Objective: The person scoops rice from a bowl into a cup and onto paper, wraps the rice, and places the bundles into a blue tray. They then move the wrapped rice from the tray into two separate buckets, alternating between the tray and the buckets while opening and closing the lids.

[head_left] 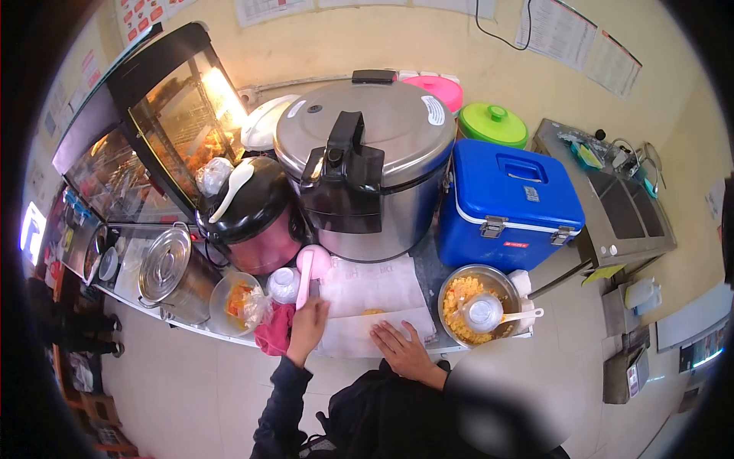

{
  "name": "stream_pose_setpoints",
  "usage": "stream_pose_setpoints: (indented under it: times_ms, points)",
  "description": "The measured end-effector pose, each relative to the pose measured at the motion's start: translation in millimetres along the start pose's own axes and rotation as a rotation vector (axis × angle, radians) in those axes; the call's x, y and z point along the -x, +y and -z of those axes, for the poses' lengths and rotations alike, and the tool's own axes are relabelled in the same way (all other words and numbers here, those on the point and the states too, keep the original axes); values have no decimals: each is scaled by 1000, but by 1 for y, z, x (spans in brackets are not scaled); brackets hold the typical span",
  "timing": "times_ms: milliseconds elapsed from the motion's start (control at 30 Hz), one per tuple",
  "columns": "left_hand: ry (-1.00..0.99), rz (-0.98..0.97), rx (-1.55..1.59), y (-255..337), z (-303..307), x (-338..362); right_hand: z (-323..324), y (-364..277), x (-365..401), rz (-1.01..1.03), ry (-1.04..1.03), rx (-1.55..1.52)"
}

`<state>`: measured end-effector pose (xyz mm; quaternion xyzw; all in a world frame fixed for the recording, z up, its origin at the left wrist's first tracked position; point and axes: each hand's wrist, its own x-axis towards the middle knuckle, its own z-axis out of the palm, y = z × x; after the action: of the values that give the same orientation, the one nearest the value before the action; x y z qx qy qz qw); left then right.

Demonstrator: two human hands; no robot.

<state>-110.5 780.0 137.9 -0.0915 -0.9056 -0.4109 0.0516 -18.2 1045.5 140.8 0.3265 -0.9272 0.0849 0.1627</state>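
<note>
My left hand (307,323) is closed at the lower end of the handle of a pink ladle (304,279), right beside the left edge of a sheet of white wrapping paper (367,283). The front part of the paper is folded back over, and a bit of yellow food (373,311) peeks out at the fold. On that flap lies my right hand (403,350), palm down with fingers spread. To its right stands a metal bowl of yellow rice (461,294) with a white-handled scoop (485,313) resting in it.
A large steel rice cooker (367,141) stands behind the paper, a blue cooler box (511,203) to its right. Left are a smaller cooker (256,222), a lidded steel pot (170,268), a plastic bowl (229,314) and a pink cloth (274,333). A sink (623,206) is far right.
</note>
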Motion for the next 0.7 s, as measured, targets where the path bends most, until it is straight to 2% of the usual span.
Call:
stream_pose_setpoints:
  times_ms: [67, 167, 267, 367, 467, 567, 633, 700]
  points:
    - [-133, -174, 34, 12, -9, -34, -4, -1, -1, -11, 22, -26]
    - [-149, -452, -365, -41, -58, -67, -15, 1, -5, -48, 86, -63]
    - [-379, -167, -479, -9, -43, -84, -20, 5, -11, -90, 142, -70]
    - [-537, 16, -470, -11, -46, -101, -22, 4, -13, -119, 175, -60]
    - [-799, 55, -359, -29, -43, -116, -20, 8, -23, -185, 224, -75]
    - [-485, -221, -428, -27, -38, -86, -4, 21, -51, -295, 262, -95]
    - [-365, -151, -436, -31, -45, -78, 6, 37, -75, -338, 241, -110]
    - [-292, -136, -558, -18, -44, -82, 7, 51, -90, -373, 23, -85]
